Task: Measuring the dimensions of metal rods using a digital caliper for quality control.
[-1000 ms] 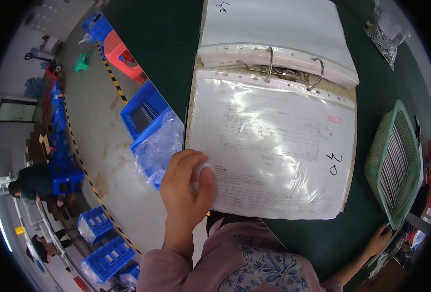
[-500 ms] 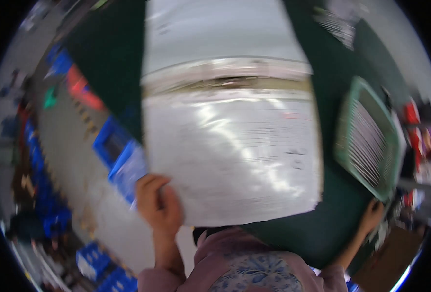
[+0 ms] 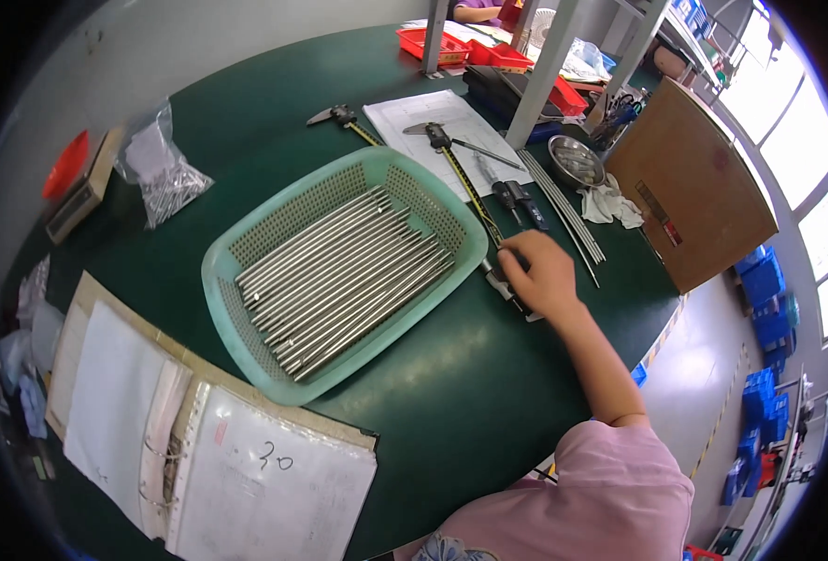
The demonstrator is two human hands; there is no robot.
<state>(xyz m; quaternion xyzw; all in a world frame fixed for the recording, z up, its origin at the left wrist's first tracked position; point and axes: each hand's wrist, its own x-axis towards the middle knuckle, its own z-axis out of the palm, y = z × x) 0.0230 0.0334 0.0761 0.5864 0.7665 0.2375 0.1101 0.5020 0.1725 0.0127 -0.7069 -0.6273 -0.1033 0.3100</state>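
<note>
My right hand point(image 3: 540, 273) is at the right of the green plastic basket point(image 3: 339, 388), its fingers curled and closed at the near end of a caliper point(image 3: 463, 176). A small metal measuring tool point(image 3: 503, 285) lies partly beneath that hand. Inside the basket, several thin metal rods point(image 3: 339, 280) lie side by side at a slant. An open ring binder point(image 3: 264, 477) with papers in plastic sleeves rests at the lower left of the basket. My left hand is out of view.
Behind the basket lie a second caliper point(image 3: 344, 116) and a paper sheet point(image 3: 400, 117). A bag of metal parts point(image 3: 166, 173) is at left. Loose rods point(image 3: 563, 210), a metal bowl point(image 3: 576, 161) and a cardboard box point(image 3: 690, 187) stand right. Another person's arm point(image 3: 478, 14) shows far back.
The view has swung to the right. The binder, earlier close in front with my left hand at its edge, now lies on the table. My right hand has moved from the basket's edge to the caliper.
</note>
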